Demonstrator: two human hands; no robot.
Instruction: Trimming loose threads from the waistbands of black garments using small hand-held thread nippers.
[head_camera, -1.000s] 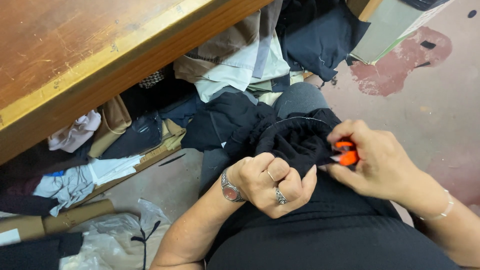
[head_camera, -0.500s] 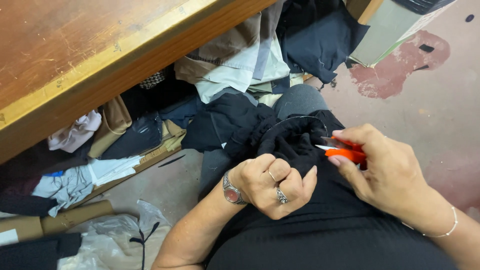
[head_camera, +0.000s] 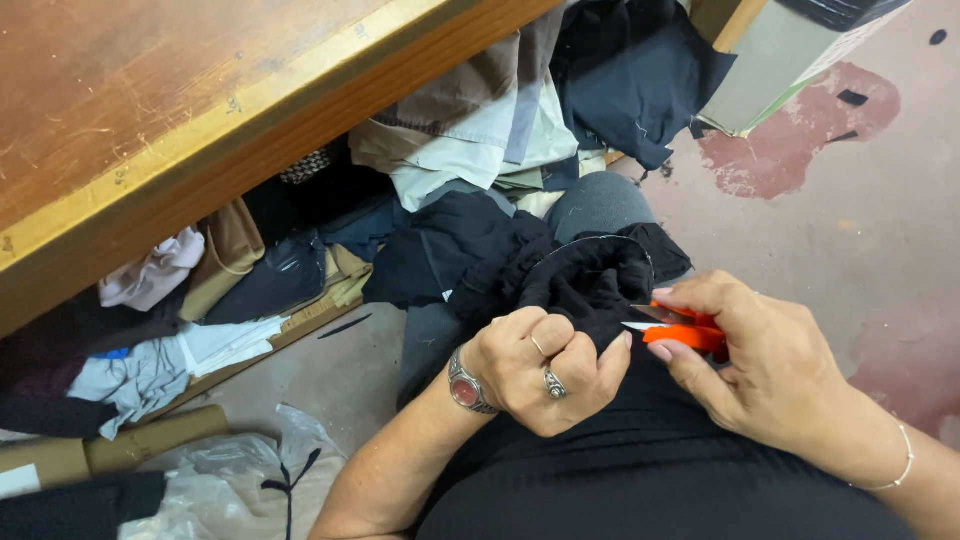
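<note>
A bunched black garment (head_camera: 560, 275) lies on my lap. My left hand (head_camera: 545, 370), with rings and a wristwatch, is closed around a fold of that fabric. My right hand (head_camera: 760, 370) grips small orange thread snips (head_camera: 680, 328), their metal blades pointing left at the fabric just beside my left fingers. The two hands sit close together, almost touching.
A wooden table (head_camera: 180, 110) edge runs across the upper left. Under it lies a heap of mixed cloth pieces (head_camera: 470, 130) and cardboard (head_camera: 150, 440). Crumpled clear plastic (head_camera: 240, 480) sits at lower left. Concrete floor with red patches (head_camera: 800, 150) spreads to the right.
My right hand has drawn slightly back and right, so the snips' blades now show, pointing at the fabric. The left hand keeps its grip in the same place.
</note>
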